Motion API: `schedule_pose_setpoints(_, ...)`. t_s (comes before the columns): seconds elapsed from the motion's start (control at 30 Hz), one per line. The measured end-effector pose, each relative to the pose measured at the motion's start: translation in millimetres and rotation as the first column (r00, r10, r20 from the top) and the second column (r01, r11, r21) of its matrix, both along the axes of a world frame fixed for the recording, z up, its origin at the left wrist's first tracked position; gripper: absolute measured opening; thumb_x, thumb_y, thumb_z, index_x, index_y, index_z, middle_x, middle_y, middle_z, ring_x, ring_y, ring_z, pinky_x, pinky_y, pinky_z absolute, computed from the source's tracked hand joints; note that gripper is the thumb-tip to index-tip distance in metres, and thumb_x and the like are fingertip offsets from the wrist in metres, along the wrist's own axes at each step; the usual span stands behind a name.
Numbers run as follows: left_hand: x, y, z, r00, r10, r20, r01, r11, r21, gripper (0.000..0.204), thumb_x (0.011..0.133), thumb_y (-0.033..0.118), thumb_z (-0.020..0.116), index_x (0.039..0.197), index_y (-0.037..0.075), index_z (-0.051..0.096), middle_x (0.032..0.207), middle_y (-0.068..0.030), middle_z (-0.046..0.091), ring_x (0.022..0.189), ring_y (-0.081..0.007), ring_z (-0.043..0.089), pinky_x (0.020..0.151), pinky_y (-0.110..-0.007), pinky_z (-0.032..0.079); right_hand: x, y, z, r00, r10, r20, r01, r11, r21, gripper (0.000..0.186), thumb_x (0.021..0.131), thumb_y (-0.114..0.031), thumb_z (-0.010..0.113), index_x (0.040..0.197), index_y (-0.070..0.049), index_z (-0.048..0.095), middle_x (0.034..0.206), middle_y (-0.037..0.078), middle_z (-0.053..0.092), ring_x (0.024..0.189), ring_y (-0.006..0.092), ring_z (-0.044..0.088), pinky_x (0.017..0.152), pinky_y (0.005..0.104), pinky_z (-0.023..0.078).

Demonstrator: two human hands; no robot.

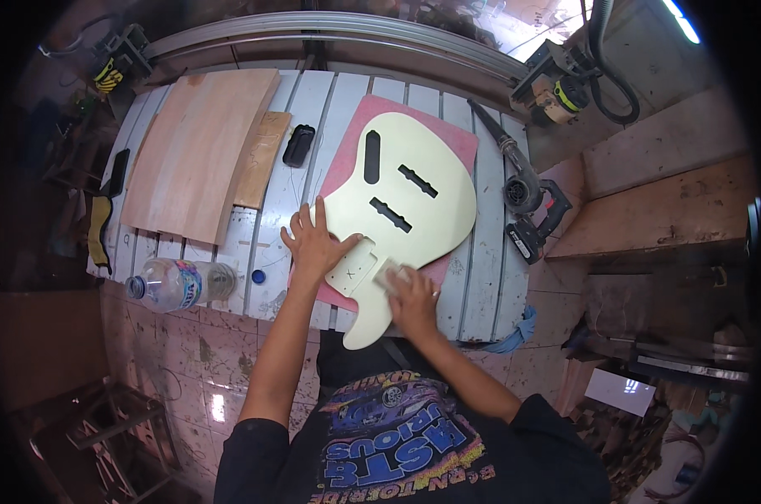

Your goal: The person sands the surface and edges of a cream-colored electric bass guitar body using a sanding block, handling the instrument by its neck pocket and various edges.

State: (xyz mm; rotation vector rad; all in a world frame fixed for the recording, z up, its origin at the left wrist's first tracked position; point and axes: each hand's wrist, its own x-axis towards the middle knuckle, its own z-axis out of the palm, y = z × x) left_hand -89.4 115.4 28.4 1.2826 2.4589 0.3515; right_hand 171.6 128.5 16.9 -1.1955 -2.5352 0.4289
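Observation:
A cream electric guitar body (431, 214) lies flat on a pink cloth (464, 139) on the slatted table, its horn pointing toward me. Black-looking pickup slots and a long control cavity are cut into it, and the pale neck pocket faces my side. Spread out with its fingers apart, my left hand (315, 244) rests on the body's left edge beside the neck pocket. My right hand (414, 298) is closed over a small greyish pad (390, 275), pressed on the body just right of the pocket. Motion blurs this pad, so its exact kind is unclear.
Left on the table (309, 101) are plywood boards (200, 155), a black tray (298, 145), a plastic bottle (183, 283) lying on its side and a blue cap (258, 276). A cordless blower (527, 191) lies to the right. A metal rail (338, 25) spans behind.

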Motion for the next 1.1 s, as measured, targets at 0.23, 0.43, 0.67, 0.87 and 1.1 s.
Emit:
schedule_pose_setpoints(0.23, 1.8, 7.8, -5.4, 0.998, -0.020, -0.051, 0.022, 0.999, 0.037, 0.125, 0.073, 0.079, 0.074, 0.165, 0.010, 0.027, 0.159, -0.0279, 0.033, 0.148, -0.0477, 0.030, 0.114, -0.074, 0.018, 17.9, 142.9, 0.0, 0.946, -0.298, -0.127, 0.293, 0.954, -0.061, 0.051, 0.091, -0.018, 0.073, 0.141, -0.017, 0.061, 0.136, 0.013, 0.059, 0.124, 0.0367, 0.054, 0.102, 0.0564, 0.041)
schedule_pose_setpoints(0.43, -3.6, 16.1, 4.4, 0.995, 0.039, 0.089, -0.028, 0.991, -0.130, 0.136, 0.064, 0.077, 0.081, 0.166, 0.010, 0.023, 0.161, -0.0314, 0.029, 0.149, -0.0525, 0.026, 0.118, -0.072, 0.015, -1.8, 33.9, -9.5, 1.000, -0.016, 0.020, 0.015, 0.999, 0.045, 0.061, 0.082, -0.017, 0.079, 0.141, -0.021, 0.062, 0.135, 0.014, 0.058, 0.127, 0.0365, 0.052, 0.107, 0.0604, 0.036)
schedule_pose_setpoints(0.67, -22.4, 57.9, 26.8, 0.971, 0.116, 0.210, -0.028, 0.925, -0.379, 0.146, 0.045, 0.066, 0.095, 0.162, 0.010, 0.027, 0.159, -0.0330, 0.032, 0.145, -0.0543, 0.034, 0.119, -0.063, 0.025, 24.1, 158.0, -4.3, 0.947, -0.271, -0.173, 0.261, 0.962, -0.076, 0.051, 0.087, -0.015, 0.076, 0.136, -0.018, 0.063, 0.132, 0.013, 0.061, 0.124, 0.0369, 0.055, 0.104, 0.0540, 0.041)
schedule_pose_setpoints(0.87, -20.1, 55.9, 26.6, 0.971, 0.134, 0.198, -0.053, 0.928, -0.368, 0.145, 0.044, 0.063, 0.096, 0.160, 0.009, 0.030, 0.152, -0.0317, 0.040, 0.139, -0.0542, 0.041, 0.114, -0.063, 0.034, 16.4, 76.4, -6.4, 0.996, -0.094, 0.005, 0.093, 0.995, 0.032, 0.061, 0.086, -0.017, 0.076, 0.145, -0.021, 0.060, 0.131, 0.013, 0.060, 0.123, 0.0404, 0.055, 0.104, 0.0549, 0.040)
schedule_pose_setpoints(1.1, -22.4, 61.1, 28.5, 0.965, 0.145, 0.217, -0.042, 0.908, -0.418, 0.145, 0.044, 0.063, 0.097, 0.159, 0.006, 0.031, 0.149, -0.0312, 0.043, 0.136, -0.0534, 0.044, 0.112, -0.061, 0.037, 11.6, 203.4, 7.1, 0.963, -0.264, -0.056, 0.265, 0.964, 0.014, 0.048, 0.091, -0.018, 0.072, 0.139, -0.017, 0.063, 0.136, 0.014, 0.060, 0.123, 0.0391, 0.055, 0.103, 0.0601, 0.040)
